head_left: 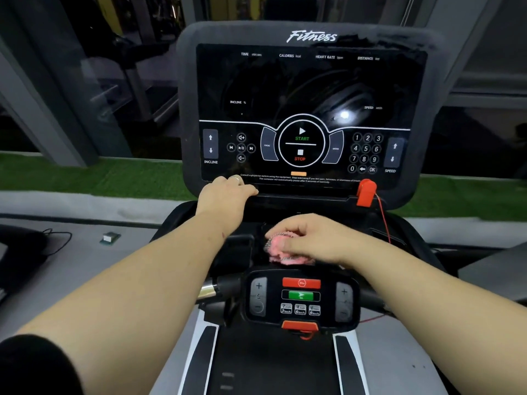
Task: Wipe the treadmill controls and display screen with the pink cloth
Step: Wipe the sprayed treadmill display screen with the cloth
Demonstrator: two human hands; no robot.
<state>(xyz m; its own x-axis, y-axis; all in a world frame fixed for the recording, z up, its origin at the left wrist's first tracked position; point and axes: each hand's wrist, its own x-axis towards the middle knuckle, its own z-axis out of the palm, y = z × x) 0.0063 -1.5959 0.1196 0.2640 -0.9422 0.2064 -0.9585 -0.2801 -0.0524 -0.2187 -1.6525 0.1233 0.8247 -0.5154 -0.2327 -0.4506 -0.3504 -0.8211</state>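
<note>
Pink cloth (281,250): soft, light, bunched under right hand (309,236), fingers curled round it; best gripped as wad. Left hand (226,195) resting empty on console ledge (299,196).

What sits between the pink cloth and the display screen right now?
In the head view, only the dark ledge below the display screen separates it from the pink cloth; the left hand rests there.

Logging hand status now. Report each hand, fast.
Left hand: open, resting on the console ledge.
Right hand: gripping the pink cloth.
</note>
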